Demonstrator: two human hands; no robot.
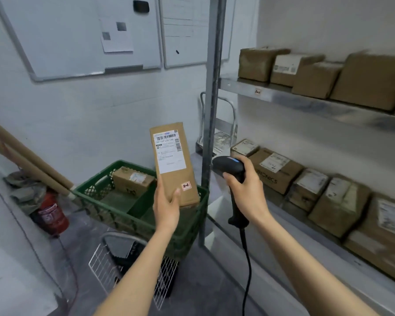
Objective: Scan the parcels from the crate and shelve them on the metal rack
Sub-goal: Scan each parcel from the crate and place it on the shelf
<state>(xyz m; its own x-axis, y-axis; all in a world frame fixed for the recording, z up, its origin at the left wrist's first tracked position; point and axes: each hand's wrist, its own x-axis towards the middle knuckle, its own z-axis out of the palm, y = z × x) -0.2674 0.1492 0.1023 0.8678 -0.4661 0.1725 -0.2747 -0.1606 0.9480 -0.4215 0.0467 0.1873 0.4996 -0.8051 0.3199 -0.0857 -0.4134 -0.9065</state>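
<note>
Parcel [174, 164] stands upright above the left hand [167, 207], whose fingers grip its lower end over the green crate [114, 208]. Just beside it, the right hand [248, 190] clasps a black scanner [230, 168], its head toward the parcel.

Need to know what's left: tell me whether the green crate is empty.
Not empty: one brown parcel sits inside the green crate, far side.

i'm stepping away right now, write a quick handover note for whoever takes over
Left hand holds a long cardboard parcel upright above the green crate, label facing the camera.
Right hand grips the corded barcode scanner, aimed toward that parcel.
Done: shelved parcels line both levels of the metal rack.
Left: scan and shelve this one, then the small box in the crate.
</note>
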